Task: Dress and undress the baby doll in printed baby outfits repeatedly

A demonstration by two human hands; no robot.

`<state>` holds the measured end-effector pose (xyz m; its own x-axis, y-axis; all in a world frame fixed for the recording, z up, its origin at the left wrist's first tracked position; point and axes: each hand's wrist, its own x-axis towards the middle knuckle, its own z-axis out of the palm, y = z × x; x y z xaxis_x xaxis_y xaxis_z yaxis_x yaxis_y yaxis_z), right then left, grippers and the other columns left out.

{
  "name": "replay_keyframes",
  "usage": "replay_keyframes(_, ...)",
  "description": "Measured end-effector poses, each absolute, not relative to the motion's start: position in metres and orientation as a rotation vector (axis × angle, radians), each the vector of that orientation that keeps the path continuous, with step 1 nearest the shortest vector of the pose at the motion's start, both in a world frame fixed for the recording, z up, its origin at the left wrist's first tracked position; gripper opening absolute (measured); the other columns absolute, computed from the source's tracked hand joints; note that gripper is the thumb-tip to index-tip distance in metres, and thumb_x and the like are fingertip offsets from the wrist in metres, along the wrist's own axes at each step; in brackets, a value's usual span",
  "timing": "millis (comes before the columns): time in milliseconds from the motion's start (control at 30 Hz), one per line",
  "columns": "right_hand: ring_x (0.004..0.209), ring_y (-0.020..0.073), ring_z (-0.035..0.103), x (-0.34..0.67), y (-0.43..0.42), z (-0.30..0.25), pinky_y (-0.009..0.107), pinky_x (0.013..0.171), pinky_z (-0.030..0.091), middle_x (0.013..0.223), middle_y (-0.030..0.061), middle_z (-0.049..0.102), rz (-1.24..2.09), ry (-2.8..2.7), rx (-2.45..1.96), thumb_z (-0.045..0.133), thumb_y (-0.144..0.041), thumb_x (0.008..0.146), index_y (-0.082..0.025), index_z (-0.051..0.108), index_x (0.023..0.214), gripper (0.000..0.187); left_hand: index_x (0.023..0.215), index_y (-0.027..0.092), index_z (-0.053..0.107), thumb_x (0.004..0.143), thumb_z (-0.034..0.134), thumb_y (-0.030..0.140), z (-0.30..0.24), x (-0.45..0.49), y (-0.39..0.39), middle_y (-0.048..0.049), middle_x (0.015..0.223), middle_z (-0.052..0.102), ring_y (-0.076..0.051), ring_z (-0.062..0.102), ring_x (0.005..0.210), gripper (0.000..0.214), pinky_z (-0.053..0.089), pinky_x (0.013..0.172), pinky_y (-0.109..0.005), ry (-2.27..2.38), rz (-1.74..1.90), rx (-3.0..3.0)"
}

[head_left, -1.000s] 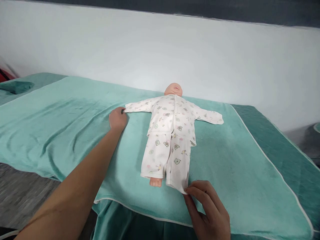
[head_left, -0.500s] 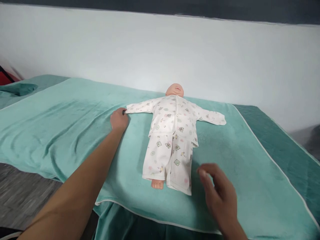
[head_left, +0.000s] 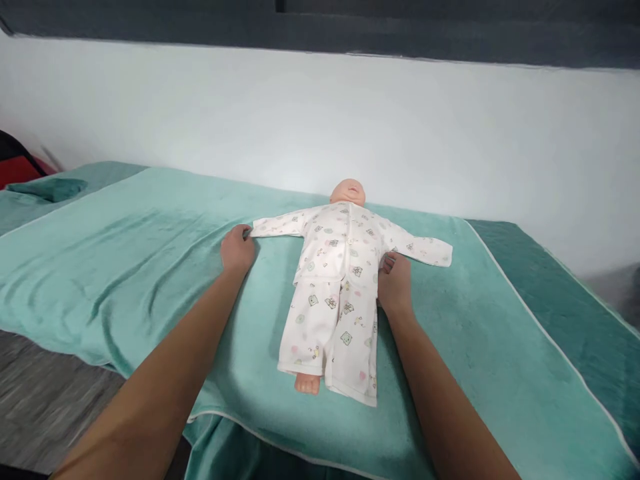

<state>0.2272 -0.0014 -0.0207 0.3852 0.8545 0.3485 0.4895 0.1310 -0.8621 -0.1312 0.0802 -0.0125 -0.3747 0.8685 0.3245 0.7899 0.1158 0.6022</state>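
Note:
A baby doll (head_left: pixel 349 193) lies on its back in a white printed shirt (head_left: pixel 340 240) and matching trousers (head_left: pixel 305 327), its arms spread wide. One bare foot (head_left: pixel 307 383) shows under a trouser leg; the other foot is hidden by cloth. My left hand (head_left: pixel 238 248) is closed, pinching the cuff of the sleeve on the left side. Against the doll's side on the right, just under the armpit, my right hand (head_left: pixel 396 280) has curled fingers gripping the shirt's side edge. The right-hand sleeve (head_left: pixel 430 252) stretches out flat, its cuff untouched.
Under the doll spreads a light green blanket (head_left: pixel 480 347) with a pale edge, over a darker green cover (head_left: pixel 555 287). A white wall (head_left: pixel 320 113) rises behind. At the far left are folded green cloth (head_left: pixel 47 189) and a red and black object (head_left: pixel 17 163). Grey floor shows at lower left.
My right hand has moved up and forward from beside the trouser leg to the shirt's side, closing there. My left hand stays on the cuff. The view has tilted up slightly.

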Motion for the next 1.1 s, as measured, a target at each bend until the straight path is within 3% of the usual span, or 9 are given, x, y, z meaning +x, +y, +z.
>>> replay_keyframes(167,0.098,0.0223,0.069,0.237,-0.008,0.001,0.035,0.087,0.059,0.101,0.0072,0.071,0.824,-0.797,-1.380,0.068,-0.034,0.078,-0.021,0.062,0.094,0.021,0.111,0.016,0.066,0.086,0.044,0.022,-0.004,-0.112,0.062,-0.0111,0.111,0.070,-0.024,0.062,0.108,0.034,0.046,0.097,-0.035,2.067,1.447,1.779)
replay_keyframes(300,0.092,0.0237,0.072,0.238,-0.010,0.019,0.033,0.077,0.063,0.087,0.0062,0.073,1.206,-0.665,-1.123,0.071,-0.033,0.077,-0.023,0.066,0.082,0.012,0.105,0.019,0.067,0.093,0.044,0.046,0.010,-0.066,0.037,-0.0049,0.094,0.074,-0.021,0.067,0.085,0.037,0.050,0.086,-0.033,1.648,1.196,1.698)
replay_keyframes(433,0.094,0.0271,0.073,0.231,-0.016,0.027,0.036,0.075,0.064,0.090,0.0069,0.076,1.410,-0.756,-1.039,0.077,-0.031,0.075,-0.021,0.069,0.092,0.021,0.118,0.021,0.067,0.091,0.048,0.060,0.024,-0.023,0.012,-0.0070,0.119,0.073,-0.027,0.065,0.111,0.052,0.047,0.100,-0.037,1.349,1.101,1.582)
replay_keyframes(600,0.103,0.0273,0.072,0.223,-0.022,0.027,0.039,0.084,0.062,0.108,0.0063,0.077,1.428,-0.798,-0.943,0.078,-0.031,0.078,-0.021,0.069,0.113,0.038,0.145,0.025,0.051,0.084,0.065,0.057,0.032,-0.007,-0.001,-0.0062,0.151,0.053,-0.030,0.051,0.138,0.070,0.041,0.113,-0.039,1.034,1.124,1.353)
replay_keyframes(767,0.112,0.0273,0.069,0.221,-0.020,0.027,0.043,0.094,0.059,0.121,0.0041,0.074,1.392,-0.821,-0.880,0.075,-0.035,0.083,-0.025,0.066,0.124,0.044,0.154,0.032,0.039,0.086,0.066,0.054,0.033,-0.005,0.000,-0.0006,0.162,0.038,-0.029,0.038,0.148,0.076,0.036,0.119,-0.040,0.885,1.102,1.301)
replay_keyframes(967,0.115,0.0282,0.067,0.223,-0.018,0.028,0.044,0.094,0.059,0.125,0.0027,0.072,1.402,-0.788,-0.877,0.073,-0.033,0.082,-0.028,0.061,0.132,0.052,0.152,0.038,0.041,0.091,0.055,0.060,0.033,0.005,0.005,0.0061,0.164,0.031,-0.025,0.032,0.152,0.066,0.031,0.123,-0.039,0.939,1.084,1.302)
replay_keyframes(1100,0.116,0.0290,0.067,0.224,-0.018,0.029,0.045,0.092,0.060,0.125,0.0032,0.072,1.413,-0.749,-0.857,0.072,-0.034,0.082,-0.028,0.060,0.132,0.051,0.152,0.034,0.043,0.094,0.048,0.061,0.029,0.008,0.009,0.0048,0.165,0.030,-0.023,0.028,0.154,0.064,0.024,0.126,-0.038,1.079,1.092,1.372)
